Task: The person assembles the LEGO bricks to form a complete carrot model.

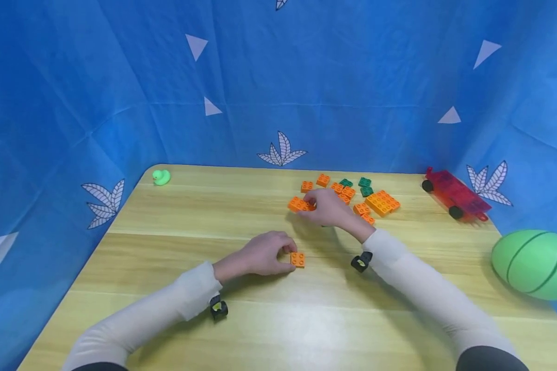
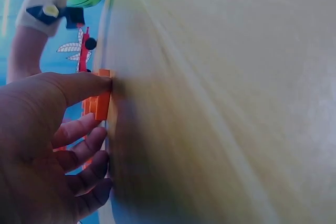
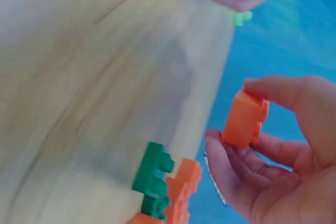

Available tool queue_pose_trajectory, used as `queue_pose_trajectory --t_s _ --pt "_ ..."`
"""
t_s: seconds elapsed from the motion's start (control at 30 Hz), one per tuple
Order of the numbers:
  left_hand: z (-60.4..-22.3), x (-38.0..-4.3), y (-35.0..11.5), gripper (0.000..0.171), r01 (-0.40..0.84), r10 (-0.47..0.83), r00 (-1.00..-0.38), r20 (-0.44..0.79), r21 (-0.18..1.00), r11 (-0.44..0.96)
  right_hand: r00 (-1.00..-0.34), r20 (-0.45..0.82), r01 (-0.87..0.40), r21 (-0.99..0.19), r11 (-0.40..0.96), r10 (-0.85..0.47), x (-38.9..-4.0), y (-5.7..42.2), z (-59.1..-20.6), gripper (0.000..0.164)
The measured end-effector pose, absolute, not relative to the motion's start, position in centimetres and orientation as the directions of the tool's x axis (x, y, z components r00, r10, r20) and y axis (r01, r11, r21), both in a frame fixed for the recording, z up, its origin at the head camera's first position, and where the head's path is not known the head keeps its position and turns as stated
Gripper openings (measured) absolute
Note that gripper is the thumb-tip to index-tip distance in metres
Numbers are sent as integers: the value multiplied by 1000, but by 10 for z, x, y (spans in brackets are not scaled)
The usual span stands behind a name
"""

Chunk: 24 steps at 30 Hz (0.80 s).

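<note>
On the table in the head view, my left hand (image 1: 266, 253) pinches a square orange toy brick (image 1: 298, 259) between thumb and fingers. The left wrist view shows the thumb on one side of that orange brick (image 2: 103, 103) and a forefinger at the other. Farther back, my right hand (image 1: 327, 207) grips another orange brick (image 1: 298, 204) by its ends. In the right wrist view this brick (image 3: 242, 119) is held above the table with its studs facing the palm. Beside the right hand lie several loose orange bricks (image 1: 323, 180) and green bricks (image 1: 364, 182).
A larger orange brick (image 1: 383, 203) lies right of the pile. Toward the back right stands a red toy wagon (image 1: 459, 196) with black wheels, and a green ball (image 1: 536, 264) sits at the right edge. A green rubber duck (image 1: 161, 177) is at the far left corner.
</note>
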<state>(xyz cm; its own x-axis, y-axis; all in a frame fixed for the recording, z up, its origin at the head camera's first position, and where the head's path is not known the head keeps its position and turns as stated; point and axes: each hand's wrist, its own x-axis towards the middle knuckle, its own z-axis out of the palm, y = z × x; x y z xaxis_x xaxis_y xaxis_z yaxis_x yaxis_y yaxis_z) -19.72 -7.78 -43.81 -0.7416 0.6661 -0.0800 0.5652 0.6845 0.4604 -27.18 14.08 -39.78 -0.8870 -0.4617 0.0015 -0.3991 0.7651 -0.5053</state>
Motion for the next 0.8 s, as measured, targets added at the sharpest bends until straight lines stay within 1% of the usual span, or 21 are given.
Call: queue_pose_trajectory --t_s 0.07,0.27,0.43,0.6,0.8 --pt "-439 -198 -78 38 551 657 -750 -75 480 683 -873 4 -415 -535 736 -488 -266 150 -392 41" --pt "-442 -200 -78 39 538 646 -761 -62 496 682 -841 -12 -434 -582 688 -540 -244 177 -382 41" --pt "-443 -202 -75 39 537 646 -762 -53 504 676 -811 -2 -465 -605 646 -585 -224 190 -382 40" --pt "-444 -203 -75 38 535 644 -764 -48 511 673 -775 14 -505 -613 607 -632 -211 185 -393 38" --pt "-447 -202 -75 33 551 647 -762 -30 495 672 -757 21 -534 -594 601 -653 -200 167 -408 29"
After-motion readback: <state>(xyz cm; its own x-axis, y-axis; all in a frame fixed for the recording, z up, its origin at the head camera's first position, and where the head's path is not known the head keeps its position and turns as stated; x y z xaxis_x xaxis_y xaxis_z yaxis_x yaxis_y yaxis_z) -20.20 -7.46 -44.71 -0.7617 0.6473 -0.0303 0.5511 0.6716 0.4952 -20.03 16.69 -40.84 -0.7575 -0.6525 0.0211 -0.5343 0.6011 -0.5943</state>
